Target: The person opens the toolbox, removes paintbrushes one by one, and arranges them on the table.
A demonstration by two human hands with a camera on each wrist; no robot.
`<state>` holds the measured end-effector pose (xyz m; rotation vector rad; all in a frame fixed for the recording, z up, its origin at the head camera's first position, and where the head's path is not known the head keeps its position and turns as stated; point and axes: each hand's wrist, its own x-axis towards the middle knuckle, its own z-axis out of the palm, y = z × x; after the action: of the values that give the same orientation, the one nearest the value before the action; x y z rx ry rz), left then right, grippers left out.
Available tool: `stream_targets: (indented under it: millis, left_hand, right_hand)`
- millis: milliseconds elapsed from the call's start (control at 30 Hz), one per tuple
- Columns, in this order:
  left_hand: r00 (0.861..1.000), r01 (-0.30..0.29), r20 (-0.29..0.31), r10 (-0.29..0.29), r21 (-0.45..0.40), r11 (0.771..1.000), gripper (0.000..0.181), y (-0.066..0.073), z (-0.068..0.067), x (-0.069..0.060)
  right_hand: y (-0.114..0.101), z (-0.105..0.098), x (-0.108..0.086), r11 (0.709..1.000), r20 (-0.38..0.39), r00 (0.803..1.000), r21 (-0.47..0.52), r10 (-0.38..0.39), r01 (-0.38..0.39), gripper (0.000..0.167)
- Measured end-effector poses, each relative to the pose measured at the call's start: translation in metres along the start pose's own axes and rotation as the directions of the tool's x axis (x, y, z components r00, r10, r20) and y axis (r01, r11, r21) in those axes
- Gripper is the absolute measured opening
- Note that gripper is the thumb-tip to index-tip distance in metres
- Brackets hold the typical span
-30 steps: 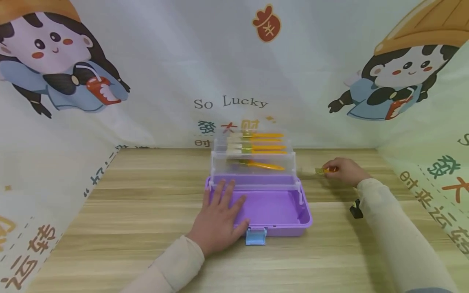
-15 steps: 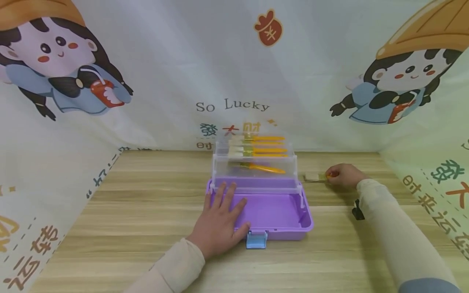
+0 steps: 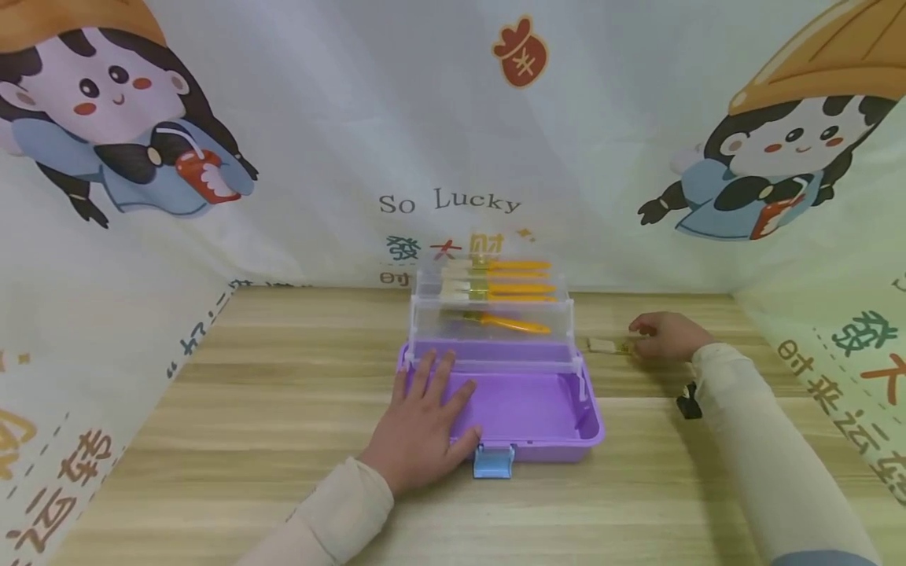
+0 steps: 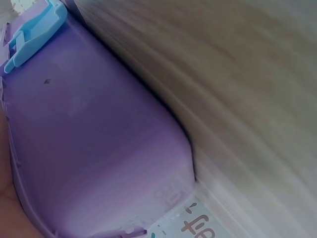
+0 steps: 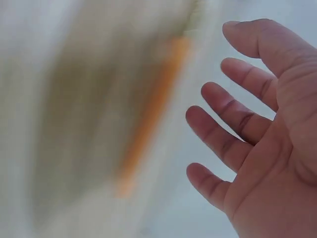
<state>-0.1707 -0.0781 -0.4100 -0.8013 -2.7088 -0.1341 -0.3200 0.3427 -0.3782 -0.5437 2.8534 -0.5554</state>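
Observation:
My left hand (image 3: 425, 428) rests with spread fingers over the left side of an opened purple box (image 3: 531, 405). In the left wrist view the purple wall (image 4: 94, 134) and blue latch (image 4: 39, 34) show, with a sliver of the hand at the edge. Right of the box a paintbrush (image 3: 603, 346) with pale bristles lies on the table. My right hand (image 3: 668, 336) is just above its handle end. The right wrist view has that hand (image 5: 267, 114) with fingers apart and nothing between them, beside the blurred orange brush handle (image 5: 153, 119).
Clear trays (image 3: 488, 354) stand raised behind the purple base, with several orange-handled brushes (image 3: 520, 288) in them. A small black object (image 3: 689, 402) is at the right sleeve. A printed cloth (image 3: 318, 141) walls the wooden table (image 3: 248, 409) at the back and sides.
The right hand has lowered the paintbrush to the table and let go of it, its fingers now parted. The left hand stays on the box.

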Motion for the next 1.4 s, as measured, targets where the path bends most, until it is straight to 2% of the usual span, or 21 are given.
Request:
stream_targets:
  millis: [167, 300, 467, 700, 867, 1033, 1200, 1400]
  left_hand:
    - [1.0, 0.008, 0.019, -0.007, -0.015, 1.0, 0.062, -0.001, 0.0, 0.0]
    - [0.999, 0.026, 0.026, -0.025, -0.003, 1.0, 0.061, -0.003, -0.003, -0.002]
    - [1.0, 0.014, 0.026, -0.014, -0.011, 1.0, 0.061, -0.004, -0.002, -0.002]
    - [1.0, 0.001, 0.014, -0.001, 0.006, 1.0, 0.06, -0.004, -0.001, -0.002]
    - [1.0, -0.01, -0.003, 0.01, 0.014, 1.0, 0.059, -0.005, 0.0, -0.002]
    - [1.0, -0.015, -0.005, 0.015, 0.006, 1.0, 0.059, -0.003, 0.001, -0.002]
    - [1.0, -0.014, 0.012, 0.014, 0.01, 1.0, 0.059, -0.002, 0.001, -0.002]
    - [1.0, -0.022, 0.015, 0.021, 0.031, 0.999, 0.06, -0.004, 0.002, -0.002]
  right_hand:
    - [-0.052, -0.024, -0.005, 0.999, -0.12, 0.993, 0.039, -0.022, 0.027, 0.034]
    - [-0.098, -0.028, -0.003, 0.99, -0.218, 0.974, 0.106, -0.064, 0.088, 0.031]
    - [-0.142, -0.014, 0.003, 0.975, -0.29, 0.946, 0.124, -0.143, 0.185, 0.031]
    - [-0.191, 0.018, 0.024, 0.952, -0.259, 0.934, 0.117, -0.244, 0.281, 0.03]
    - [-0.206, 0.034, 0.035, 0.94, -0.255, 0.924, 0.118, -0.284, 0.321, 0.027]
    - [-0.208, 0.045, 0.039, 0.942, -0.199, 0.932, 0.089, -0.302, 0.324, 0.038]
    - [-0.207, 0.054, 0.041, 0.939, -0.158, 0.932, 0.061, -0.325, 0.338, 0.046]
    - [-0.204, 0.063, 0.047, 0.952, -0.13, 0.946, 0.044, -0.296, 0.304, 0.056]
